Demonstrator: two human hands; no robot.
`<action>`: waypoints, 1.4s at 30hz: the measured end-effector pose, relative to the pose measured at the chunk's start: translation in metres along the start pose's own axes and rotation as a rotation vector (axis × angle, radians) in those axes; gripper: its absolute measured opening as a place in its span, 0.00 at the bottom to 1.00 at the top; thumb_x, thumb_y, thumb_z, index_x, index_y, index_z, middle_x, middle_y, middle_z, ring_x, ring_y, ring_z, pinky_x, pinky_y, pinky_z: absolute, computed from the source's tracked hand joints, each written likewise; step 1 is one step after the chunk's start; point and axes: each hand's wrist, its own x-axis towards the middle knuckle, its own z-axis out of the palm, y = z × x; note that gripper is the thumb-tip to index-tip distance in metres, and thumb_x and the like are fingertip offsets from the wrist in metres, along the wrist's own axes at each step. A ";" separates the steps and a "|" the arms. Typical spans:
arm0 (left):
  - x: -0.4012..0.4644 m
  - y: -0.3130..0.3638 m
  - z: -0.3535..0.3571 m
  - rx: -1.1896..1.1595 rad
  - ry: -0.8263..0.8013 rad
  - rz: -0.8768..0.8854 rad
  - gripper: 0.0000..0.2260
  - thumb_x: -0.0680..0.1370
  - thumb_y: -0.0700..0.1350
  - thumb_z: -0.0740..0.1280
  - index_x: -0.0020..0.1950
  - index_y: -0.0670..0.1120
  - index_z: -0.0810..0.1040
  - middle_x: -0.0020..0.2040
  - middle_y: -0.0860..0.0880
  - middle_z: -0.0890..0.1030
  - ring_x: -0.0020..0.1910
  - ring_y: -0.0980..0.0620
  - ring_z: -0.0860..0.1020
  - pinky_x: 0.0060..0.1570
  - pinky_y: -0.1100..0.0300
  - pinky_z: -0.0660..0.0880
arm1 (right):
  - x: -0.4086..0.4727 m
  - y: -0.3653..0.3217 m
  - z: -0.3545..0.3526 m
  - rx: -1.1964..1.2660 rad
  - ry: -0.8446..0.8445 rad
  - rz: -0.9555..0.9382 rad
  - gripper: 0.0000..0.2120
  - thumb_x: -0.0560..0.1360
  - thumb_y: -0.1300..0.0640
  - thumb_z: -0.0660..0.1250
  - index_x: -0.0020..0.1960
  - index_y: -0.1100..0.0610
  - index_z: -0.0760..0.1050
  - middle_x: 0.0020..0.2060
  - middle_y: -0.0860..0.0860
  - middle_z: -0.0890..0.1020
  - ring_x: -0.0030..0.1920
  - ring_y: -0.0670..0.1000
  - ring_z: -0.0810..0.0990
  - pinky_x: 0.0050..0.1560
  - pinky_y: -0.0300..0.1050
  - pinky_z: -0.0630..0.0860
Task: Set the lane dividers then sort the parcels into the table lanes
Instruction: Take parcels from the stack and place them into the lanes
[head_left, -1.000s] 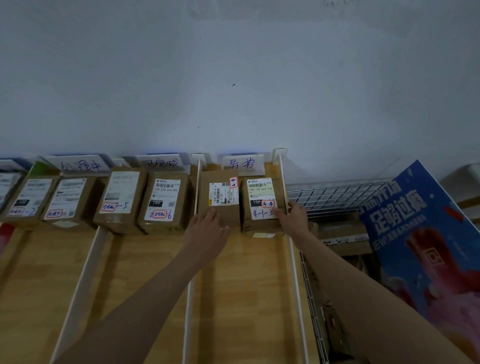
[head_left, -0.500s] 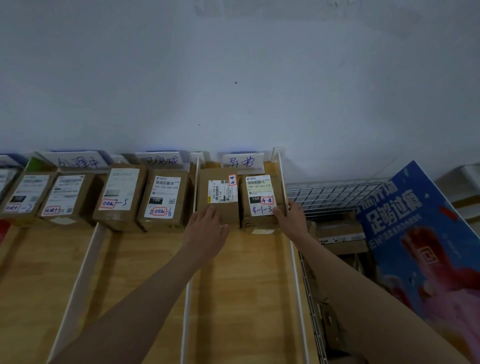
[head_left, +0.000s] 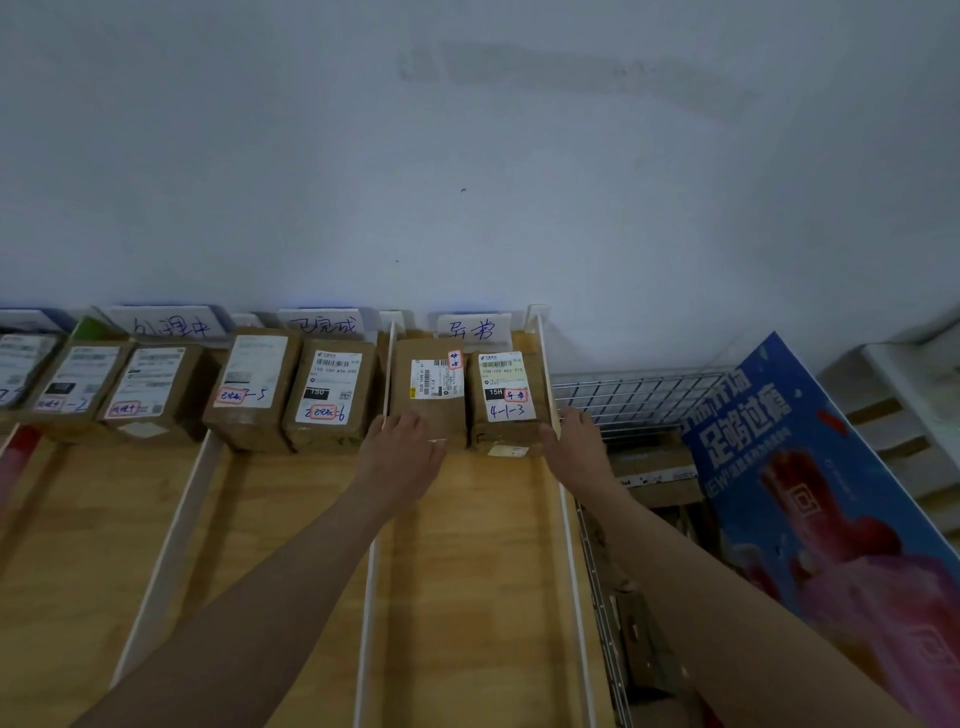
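Note:
Two brown parcels stand side by side at the far end of the rightmost lane: a left parcel (head_left: 428, 395) and a right parcel (head_left: 506, 400) marked 4-1-3. My left hand (head_left: 402, 457) rests with straight fingers on the near end of the left parcel. My right hand (head_left: 571, 441) touches the near right corner of the right parcel, beside the right white divider (head_left: 569, 519). The middle divider (head_left: 371, 571) runs under my left forearm. A handwritten lane card (head_left: 474, 328) stands behind the parcels.
Several more parcels (head_left: 332, 395) fill the far ends of the lanes to the left, behind another divider (head_left: 166, 545). The wooden table (head_left: 467, 597) extends toward me. A wire basket (head_left: 634, 395) and a blue poster (head_left: 831, 493) stand to the right.
Both hands stay on the two parcels, which sit slightly farther back against the lane card. The view has shifted a little.

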 end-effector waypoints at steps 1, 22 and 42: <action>-0.007 0.000 -0.006 -0.002 0.010 -0.003 0.22 0.84 0.55 0.52 0.70 0.43 0.70 0.70 0.46 0.72 0.70 0.47 0.70 0.73 0.49 0.60 | -0.008 -0.003 -0.006 -0.010 0.004 -0.026 0.19 0.82 0.51 0.58 0.69 0.60 0.68 0.64 0.57 0.73 0.65 0.55 0.70 0.63 0.51 0.69; -0.285 -0.108 -0.083 -0.020 0.117 -0.294 0.24 0.83 0.58 0.50 0.73 0.47 0.68 0.72 0.48 0.71 0.72 0.48 0.67 0.72 0.50 0.61 | -0.237 -0.163 -0.036 -0.352 -0.077 -0.500 0.23 0.83 0.45 0.52 0.70 0.60 0.66 0.68 0.57 0.71 0.69 0.59 0.68 0.68 0.57 0.67; -0.597 -0.387 -0.078 -0.034 0.165 -0.657 0.23 0.83 0.58 0.49 0.70 0.48 0.71 0.68 0.47 0.75 0.68 0.46 0.72 0.69 0.47 0.66 | -0.491 -0.415 0.146 -0.355 -0.157 -0.859 0.23 0.83 0.46 0.52 0.71 0.58 0.66 0.69 0.56 0.71 0.70 0.57 0.69 0.67 0.54 0.67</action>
